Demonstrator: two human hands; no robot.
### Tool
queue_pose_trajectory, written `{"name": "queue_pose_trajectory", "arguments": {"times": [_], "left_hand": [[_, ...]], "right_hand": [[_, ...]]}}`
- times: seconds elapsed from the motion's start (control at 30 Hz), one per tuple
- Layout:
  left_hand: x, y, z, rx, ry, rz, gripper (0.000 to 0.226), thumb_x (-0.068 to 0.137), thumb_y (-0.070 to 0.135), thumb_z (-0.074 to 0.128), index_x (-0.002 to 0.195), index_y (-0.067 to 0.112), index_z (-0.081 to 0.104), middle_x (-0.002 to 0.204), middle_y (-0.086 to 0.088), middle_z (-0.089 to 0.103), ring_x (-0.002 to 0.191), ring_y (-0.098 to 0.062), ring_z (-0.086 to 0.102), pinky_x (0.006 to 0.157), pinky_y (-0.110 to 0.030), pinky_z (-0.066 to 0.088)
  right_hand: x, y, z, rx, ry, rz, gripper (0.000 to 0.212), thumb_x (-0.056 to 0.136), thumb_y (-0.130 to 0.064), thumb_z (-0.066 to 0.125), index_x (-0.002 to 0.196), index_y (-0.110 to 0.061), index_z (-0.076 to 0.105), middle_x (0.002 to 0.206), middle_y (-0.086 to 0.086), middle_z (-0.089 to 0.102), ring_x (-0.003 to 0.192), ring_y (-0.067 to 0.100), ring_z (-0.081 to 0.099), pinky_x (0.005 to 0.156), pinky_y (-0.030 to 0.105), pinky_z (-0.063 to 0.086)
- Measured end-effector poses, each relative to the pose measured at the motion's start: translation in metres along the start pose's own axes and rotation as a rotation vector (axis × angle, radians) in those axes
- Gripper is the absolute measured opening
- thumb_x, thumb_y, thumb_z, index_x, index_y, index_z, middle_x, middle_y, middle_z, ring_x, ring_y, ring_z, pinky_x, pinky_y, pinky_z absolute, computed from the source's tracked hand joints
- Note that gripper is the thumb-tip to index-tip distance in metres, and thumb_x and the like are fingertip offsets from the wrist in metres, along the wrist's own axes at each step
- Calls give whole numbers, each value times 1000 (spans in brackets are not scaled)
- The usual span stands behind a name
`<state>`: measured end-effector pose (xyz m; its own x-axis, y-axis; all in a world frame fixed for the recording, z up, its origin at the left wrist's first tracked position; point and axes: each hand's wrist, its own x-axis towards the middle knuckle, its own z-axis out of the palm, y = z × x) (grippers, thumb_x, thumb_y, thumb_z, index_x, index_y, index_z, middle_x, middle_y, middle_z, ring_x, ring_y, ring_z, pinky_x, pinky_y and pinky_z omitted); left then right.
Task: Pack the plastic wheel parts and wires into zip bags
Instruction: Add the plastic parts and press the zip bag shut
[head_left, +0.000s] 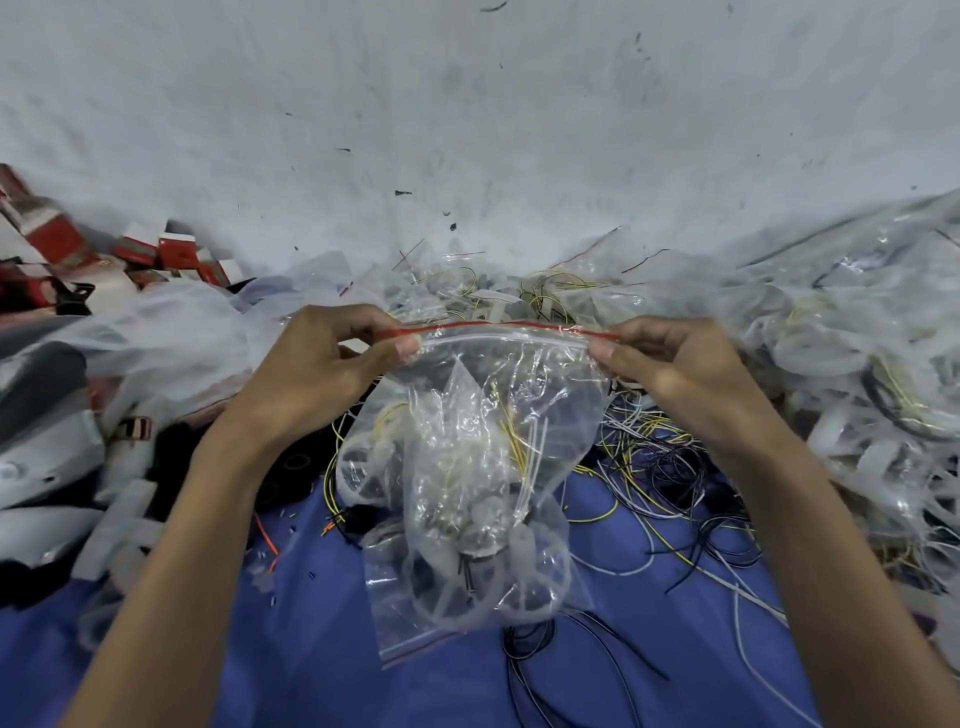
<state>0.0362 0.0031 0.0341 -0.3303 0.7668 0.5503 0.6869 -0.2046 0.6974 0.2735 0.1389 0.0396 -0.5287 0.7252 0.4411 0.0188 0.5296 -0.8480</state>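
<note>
Both hands pinch the filled zip bag.

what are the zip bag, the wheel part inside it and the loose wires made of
Zip bag: thin clear plastic film, glossy and crinkled, red strip at the seal. Wheel part: seemingly moulded plastic, translucent whitish, dull; seen through the bag. Loose wires: thin, bendy, in yellow, black and white sheathing, likely plastic; cores hidden.

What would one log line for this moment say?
left hand pinches zip bag top | right hand pinches top | inside: wheel parts, wires
</note>
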Motion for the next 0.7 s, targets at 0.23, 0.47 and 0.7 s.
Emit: {"name": "queue_pose_trajectory", "arguments": {"times": [0.23,0.47,0.7], "left_hand": [[-1,8,0,20,52,114,10,79,27,64,69,30,64,66,17,65,64,0,57,66,-14,46],[-5,17,-11,-102,-48,136,8,81,25,67,74,21,67,68,8,64,57,3,55,57,-5,40],[-4,20,12,-177,-105,66,17,76,39,68,75,22,72,71,6,72,67,-1,66,66,-15,51]], "right_hand": [[-1,-3,-2,-49,85,-49,17,80,-13,72,65,-22,71,71,7,71,67,13,58,65,29,45],[-9,-14,-4,67,-50,-11,15,69,-32,71,77,-20,75,75,-2,73,71,6,63,56,13,48],[-8,-16,2,69,-98,-91,11,80,-10,68,77,-20,72,69,-8,71,67,1,62,64,10,47]]}}
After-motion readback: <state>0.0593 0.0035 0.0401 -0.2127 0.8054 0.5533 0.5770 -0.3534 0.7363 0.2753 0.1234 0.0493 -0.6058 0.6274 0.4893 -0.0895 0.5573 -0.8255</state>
